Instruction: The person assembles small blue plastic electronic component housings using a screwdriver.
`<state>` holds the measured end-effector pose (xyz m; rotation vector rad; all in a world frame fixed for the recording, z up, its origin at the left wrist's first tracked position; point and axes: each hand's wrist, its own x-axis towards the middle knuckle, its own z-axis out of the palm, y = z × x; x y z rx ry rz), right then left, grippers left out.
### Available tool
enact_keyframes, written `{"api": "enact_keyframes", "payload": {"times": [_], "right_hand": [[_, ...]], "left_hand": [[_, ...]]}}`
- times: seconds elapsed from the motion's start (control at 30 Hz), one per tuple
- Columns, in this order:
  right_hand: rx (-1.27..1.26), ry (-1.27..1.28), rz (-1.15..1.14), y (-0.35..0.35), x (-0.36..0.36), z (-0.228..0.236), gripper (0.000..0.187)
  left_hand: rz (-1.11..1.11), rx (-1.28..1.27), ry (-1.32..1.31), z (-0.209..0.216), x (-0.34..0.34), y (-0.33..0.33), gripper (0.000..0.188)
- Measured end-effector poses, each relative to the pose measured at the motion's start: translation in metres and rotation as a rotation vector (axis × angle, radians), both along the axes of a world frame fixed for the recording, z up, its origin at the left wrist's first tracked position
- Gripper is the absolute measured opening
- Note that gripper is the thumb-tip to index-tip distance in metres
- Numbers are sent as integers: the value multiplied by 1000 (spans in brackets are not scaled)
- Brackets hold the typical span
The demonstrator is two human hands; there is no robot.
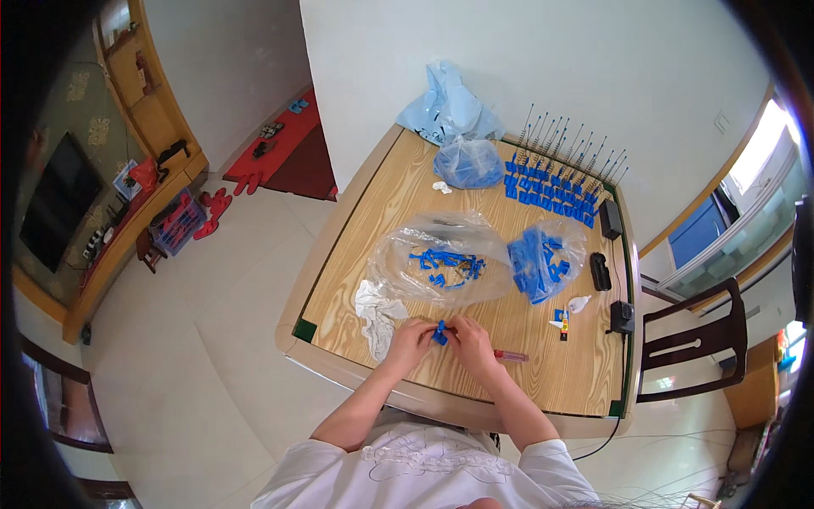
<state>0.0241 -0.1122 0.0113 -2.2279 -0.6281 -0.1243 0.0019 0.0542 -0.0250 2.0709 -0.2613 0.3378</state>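
A small blue plastic part [440, 332] sits between my two hands near the front edge of the wooden table [543, 373]. My left hand [411, 338] pinches it from the left and my right hand [469, 337] from the right, fingers closed on it. Just beyond my hands lies a clear plastic bag [441, 259] with several blue parts inside. To its right is another bag [543, 263] packed with blue pieces.
A white cloth [376, 310] lies left of my hands. A red-tipped pen-like tool [511, 356] and a small glue tube [563, 322] lie to the right. Rows of blue pieces with thin rods [555, 182] stand at the far side, with black devices [610, 218] and a dark chair [695, 343] at right.
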Motion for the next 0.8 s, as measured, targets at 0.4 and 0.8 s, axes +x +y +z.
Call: {"api": "enact_keyframes", "payload": {"times": [0.4,0.8], "right_hand": [[-41,-29,-19,2,-1,5,14],[-10,-25,-26,2,-1,4,14]], "left_hand": [[-141,74,95,13,19,15,8],[-107,43,96,12,15,10,11]]}}
